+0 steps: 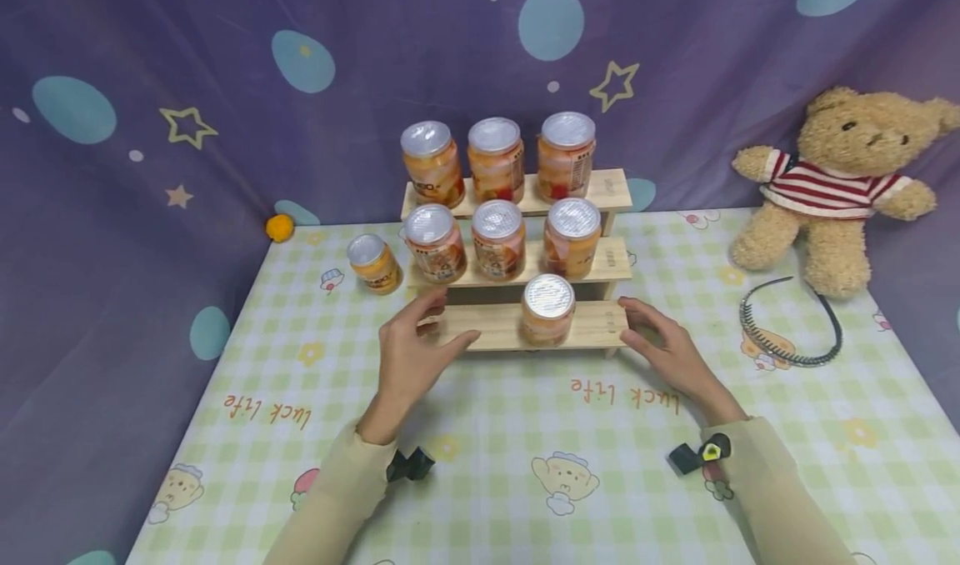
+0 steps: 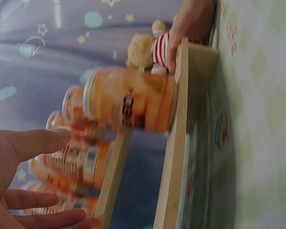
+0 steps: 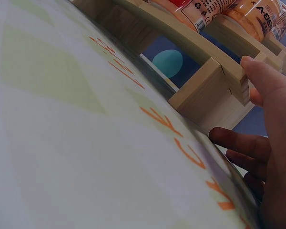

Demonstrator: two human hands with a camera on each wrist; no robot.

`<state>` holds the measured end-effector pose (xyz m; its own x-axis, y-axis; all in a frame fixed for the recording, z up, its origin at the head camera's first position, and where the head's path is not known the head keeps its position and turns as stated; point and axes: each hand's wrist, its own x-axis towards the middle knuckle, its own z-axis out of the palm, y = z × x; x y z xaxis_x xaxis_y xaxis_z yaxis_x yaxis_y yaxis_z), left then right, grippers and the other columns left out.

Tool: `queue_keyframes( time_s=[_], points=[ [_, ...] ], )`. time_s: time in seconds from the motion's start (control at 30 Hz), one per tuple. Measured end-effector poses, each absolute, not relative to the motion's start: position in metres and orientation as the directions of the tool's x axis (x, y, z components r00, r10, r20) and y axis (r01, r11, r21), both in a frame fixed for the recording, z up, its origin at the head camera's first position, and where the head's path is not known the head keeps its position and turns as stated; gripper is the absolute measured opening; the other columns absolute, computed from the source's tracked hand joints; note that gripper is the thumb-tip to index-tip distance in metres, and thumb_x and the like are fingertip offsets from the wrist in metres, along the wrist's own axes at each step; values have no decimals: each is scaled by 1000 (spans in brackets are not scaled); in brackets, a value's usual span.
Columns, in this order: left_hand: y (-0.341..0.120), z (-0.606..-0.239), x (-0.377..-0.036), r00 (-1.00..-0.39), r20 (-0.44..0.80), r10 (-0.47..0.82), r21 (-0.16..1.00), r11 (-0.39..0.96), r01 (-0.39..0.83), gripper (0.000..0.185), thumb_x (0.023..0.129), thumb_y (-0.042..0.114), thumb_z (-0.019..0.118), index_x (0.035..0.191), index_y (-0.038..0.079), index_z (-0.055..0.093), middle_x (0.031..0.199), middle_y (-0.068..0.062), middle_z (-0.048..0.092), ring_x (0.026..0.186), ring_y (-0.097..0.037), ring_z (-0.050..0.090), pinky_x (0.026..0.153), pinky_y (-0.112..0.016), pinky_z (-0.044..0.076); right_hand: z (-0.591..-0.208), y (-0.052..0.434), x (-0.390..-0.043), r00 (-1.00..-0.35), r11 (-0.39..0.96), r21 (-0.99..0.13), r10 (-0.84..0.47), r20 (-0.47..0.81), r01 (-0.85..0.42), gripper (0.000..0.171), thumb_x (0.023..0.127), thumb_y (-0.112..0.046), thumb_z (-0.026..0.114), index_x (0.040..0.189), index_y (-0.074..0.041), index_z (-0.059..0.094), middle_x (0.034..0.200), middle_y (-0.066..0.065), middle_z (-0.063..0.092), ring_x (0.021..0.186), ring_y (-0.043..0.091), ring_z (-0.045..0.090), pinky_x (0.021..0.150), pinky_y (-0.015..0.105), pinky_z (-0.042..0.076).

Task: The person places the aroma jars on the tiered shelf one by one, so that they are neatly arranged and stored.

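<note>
A three-step wooden shelf [image 1: 487, 327] holds several clear jars with silver lids and orange contents. One jar [image 1: 548, 311] stands on the lowest step, right of its middle. Around the left end of that step, my left hand [image 1: 412, 348] has its thumb and fingers spread, holding nothing; in the left wrist view its fingers [image 2: 43, 140] are apart from the jars. At the step's right end is my right hand [image 1: 667, 352]. The right wrist view shows its thumb [image 3: 264, 76] touching the board's corner, with the other fingers extended beside the shelf's leg.
A single jar [image 1: 375, 263] stands on the checked tablecloth [image 1: 300, 473] left of the shelf. Toward the right are a teddy bear [image 1: 825, 182] in a striped shirt and a dark toothed headband [image 1: 791, 357]. A yellow pompom [image 1: 280, 228] lies at the back-left corner, before a purple curtain [image 1: 420, 40].
</note>
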<state>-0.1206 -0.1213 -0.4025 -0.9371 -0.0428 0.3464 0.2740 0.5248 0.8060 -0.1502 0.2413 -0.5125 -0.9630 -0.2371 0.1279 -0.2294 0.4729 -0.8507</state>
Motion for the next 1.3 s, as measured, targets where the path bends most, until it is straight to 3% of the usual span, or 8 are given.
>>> queue_keyframes(
  time_s=[0.17, 0.3, 0.5, 0.63, 0.77, 0.87, 1.1, 1.3],
  points=[
    [-149, -404, -119, -936, 328, -128, 806, 555, 207, 59, 71, 12, 91, 124, 0, 67, 117, -20, 72, 105, -37, 71, 83, -48, 62, -512, 241, -150, -963, 491, -839, -233, 135, -236, 51, 101, -23, 60, 150, -15, 45, 142, 14, 60, 116, -21, 47, 115, 42, 35],
    [-171, -405, -125, -923, 318, -216, 805, 576, 143, 57, 74, 12, 89, 125, 2, 67, 118, -20, 71, 105, -35, 71, 84, -47, 61, -511, 240, -149, -964, 490, -841, -235, 126, -229, 52, 102, -24, 60, 150, -16, 45, 144, 13, 58, 116, -21, 46, 114, 47, 36],
    [-198, -402, -143, -880, 327, -344, 809, 584, 72, 56, 77, 13, 86, 128, 2, 66, 117, -21, 71, 104, -35, 70, 76, -13, 55, -512, 241, -149, -964, 491, -842, -238, 117, -224, 52, 102, -24, 59, 151, -17, 44, 142, 14, 60, 116, -20, 47, 114, 47, 36],
    [-211, -402, -159, -854, 318, -412, 823, 567, 33, 57, 78, 14, 85, 129, 0, 64, 118, -23, 71, 106, -36, 69, 75, -11, 51, -513, 242, -150, -964, 489, -843, -240, 117, -224, 52, 102, -24, 59, 151, -17, 44, 140, 15, 61, 116, -19, 48, 114, 44, 37],
    [-220, -406, -174, -846, 285, -450, 830, 558, -17, 56, 80, 16, 82, 131, 2, 63, 121, -22, 69, 110, -36, 67, 77, -11, 45, -514, 242, -150, -963, 485, -845, -240, 121, -227, 52, 102, -23, 59, 151, -16, 44, 141, 14, 61, 116, -19, 48, 113, 28, 37],
    [-224, -412, -185, -847, 248, -470, 836, 546, -59, 57, 80, 16, 80, 132, 2, 62, 124, -21, 67, 113, -35, 65, 82, -16, 45, -515, 242, -151, -962, 478, -848, -241, 126, -230, 51, 102, -22, 59, 151, -15, 44, 141, 13, 60, 116, -19, 48, 109, 17, 35],
    [-232, -434, -211, -851, 220, -477, 855, 513, -67, 64, 78, 16, 83, 135, -1, 59, 129, -27, 63, 118, -40, 61, 98, -45, 51, -517, 242, -152, -960, 463, -853, -244, 137, -240, 51, 102, -20, 60, 150, -13, 45, 139, 14, 61, 116, -18, 49, 105, 8, 33],
    [-234, -443, -227, -862, 174, -477, 871, 482, -91, 68, 78, 20, 83, 138, 1, 56, 130, -27, 62, 119, -41, 59, 101, -48, 49, -515, 242, -151, -959, 451, -859, -245, 143, -243, 52, 101, -19, 60, 150, -11, 45, 139, 14, 62, 116, -17, 50, 104, 6, 32]
  ],
)
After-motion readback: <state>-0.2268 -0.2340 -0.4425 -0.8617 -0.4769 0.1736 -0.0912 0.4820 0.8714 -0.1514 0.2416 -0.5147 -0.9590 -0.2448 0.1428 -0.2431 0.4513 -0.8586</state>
